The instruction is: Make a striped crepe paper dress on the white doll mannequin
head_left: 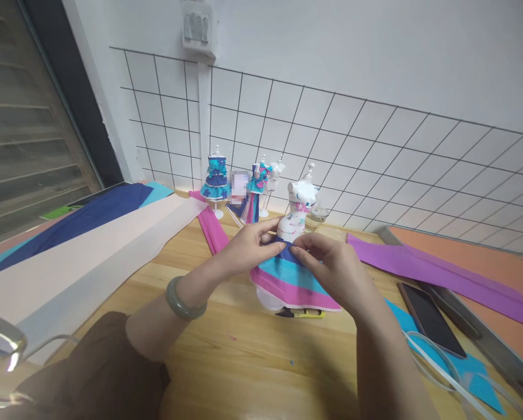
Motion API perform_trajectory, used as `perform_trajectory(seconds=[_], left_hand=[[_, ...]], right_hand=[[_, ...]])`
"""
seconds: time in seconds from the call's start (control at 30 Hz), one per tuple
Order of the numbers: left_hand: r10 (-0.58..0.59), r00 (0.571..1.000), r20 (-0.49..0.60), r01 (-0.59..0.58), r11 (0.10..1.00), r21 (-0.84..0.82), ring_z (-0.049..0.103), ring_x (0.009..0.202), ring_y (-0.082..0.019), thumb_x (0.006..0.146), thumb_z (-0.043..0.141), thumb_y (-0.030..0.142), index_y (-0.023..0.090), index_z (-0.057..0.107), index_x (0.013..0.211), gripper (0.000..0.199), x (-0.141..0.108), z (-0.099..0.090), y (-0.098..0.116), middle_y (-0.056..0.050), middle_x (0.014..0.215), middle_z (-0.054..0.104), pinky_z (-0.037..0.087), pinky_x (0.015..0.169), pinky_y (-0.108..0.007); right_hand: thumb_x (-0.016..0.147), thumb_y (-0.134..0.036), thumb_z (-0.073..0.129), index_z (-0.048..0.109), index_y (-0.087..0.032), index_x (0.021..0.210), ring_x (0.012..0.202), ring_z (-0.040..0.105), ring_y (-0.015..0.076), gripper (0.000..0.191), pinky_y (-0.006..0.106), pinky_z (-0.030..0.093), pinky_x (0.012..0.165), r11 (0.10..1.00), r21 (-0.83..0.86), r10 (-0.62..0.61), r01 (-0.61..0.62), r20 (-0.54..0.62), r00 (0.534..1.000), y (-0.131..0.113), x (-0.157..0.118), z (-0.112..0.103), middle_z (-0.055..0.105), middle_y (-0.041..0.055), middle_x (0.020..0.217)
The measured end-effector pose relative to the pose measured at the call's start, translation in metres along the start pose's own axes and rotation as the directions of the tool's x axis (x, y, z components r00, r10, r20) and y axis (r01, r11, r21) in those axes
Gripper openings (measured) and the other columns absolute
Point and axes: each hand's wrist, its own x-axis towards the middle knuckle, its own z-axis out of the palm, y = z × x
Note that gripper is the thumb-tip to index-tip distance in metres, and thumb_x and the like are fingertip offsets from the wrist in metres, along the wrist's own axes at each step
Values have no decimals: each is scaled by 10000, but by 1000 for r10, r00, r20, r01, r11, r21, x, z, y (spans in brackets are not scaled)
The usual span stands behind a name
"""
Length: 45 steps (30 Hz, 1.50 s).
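Observation:
In front of me a small white mannequin (303,195) stands upright, with pink and teal marks on its body. Around its waist sits a skirt (294,289) banded in navy, turquoise and pink. My left hand (255,244) pinches the skirt's navy waistband at the left side, thumb in front. From the right, my right hand (329,256) pinches the same band near the front middle, fingertips close to those of the left. A yellow and black cutter (307,314) shows partly under the skirt's hem, beside the mannequin's round base (269,300).
Behind stand small dressed mannequins (216,181) by a wire grid (283,114). Long fabric strips (125,251) cover the left side. At right lie purple fabric (436,271), a phone (432,318), turquoise cloth (484,389) and a white cable (440,367). A clear cup (317,217) stands behind the mannequin.

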Motion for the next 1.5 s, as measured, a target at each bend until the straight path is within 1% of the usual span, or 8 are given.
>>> perform_trajectory(seconds=[0.27, 0.43, 0.7, 0.93, 1.03, 1.17, 1.33, 1.5], left_hand=[[-24, 1000, -5, 24, 999, 25, 614, 914, -176, 770, 588, 183, 198, 476, 1311, 552, 0, 0, 0, -70, 1064, 649, 484, 785, -277], [-38, 999, 16, 37, 999, 13, 615, 893, -169, 780, 580, 194, 204, 498, 1285, 512, 1, 0, -1, -67, 1042, 651, 483, 769, -277], [-51, 993, 106, 53, 998, -16, 609, 928, -178, 760, 585, 156, 187, 538, 1233, 476, 1, -4, 2, -71, 1038, 648, 479, 783, -286], [-28, 993, 117, 36, 997, -69, 597, 978, -184, 765, 571, 134, 187, 541, 1218, 457, 1, -3, 3, -68, 1074, 635, 466, 838, -301], [-26, 993, 115, 31, 999, -44, 604, 940, -176, 761, 572, 134, 178, 546, 1205, 447, 1, -3, 2, -63, 1040, 639, 468, 825, -294], [-42, 994, 102, 43, 999, -2, 610, 871, -169, 762, 576, 149, 166, 559, 1189, 427, 1, -3, 3, -58, 963, 648, 477, 779, -285], [-28, 990, 137, 33, 999, -36, 602, 931, -166, 780, 556, 128, 181, 530, 1234, 458, -1, -2, 5, -73, 1044, 635, 467, 806, -281], [-37, 992, 124, 39, 999, -14, 602, 928, -164, 786, 538, 116, 193, 478, 1297, 520, -2, 0, 9, -76, 1056, 634, 474, 782, -279]], right_hand=[[814, -338, 560, 627, -172, 785, 604, 571, 155, 181, 253, 412, 517, 998, 51, 30, -32, 28, 999, 0, 2, 1, 658, 35, 702], [835, -339, 537, 671, -184, 853, 706, 620, 186, 206, 281, 461, 596, 989, 144, 21, -36, 108, 994, -2, 1, 0, 706, 48, 834], [841, -311, 532, 691, -186, 903, 723, 628, 181, 211, 274, 475, 615, 977, 211, -3, -23, 122, 993, -4, 2, -1, 709, 39, 831], [841, -287, 528, 697, -190, 878, 717, 610, 183, 198, 282, 469, 620, 984, 175, -52, 37, 84, 995, -5, 2, -1, 703, 44, 816], [832, -305, 540, 692, -189, 841, 723, 609, 187, 191, 290, 476, 633, 980, 190, -67, 52, 75, 995, -3, 3, 0, 698, 46, 811], [809, -329, 580, 680, -188, 817, 697, 614, 177, 172, 278, 477, 616, 977, 212, -46, 36, 43, 998, 0, 4, 2, 690, 36, 775], [788, -318, 612, 657, -185, 804, 671, 609, 162, 141, 265, 476, 598, 974, 225, -18, 15, 12, 1000, 1, 5, 4, 674, 25, 750], [787, -310, 615, 643, -185, 800, 681, 605, 162, 129, 273, 475, 617, 974, 226, -13, 10, 11, 1000, 1, 5, 5, 665, 27, 752]])
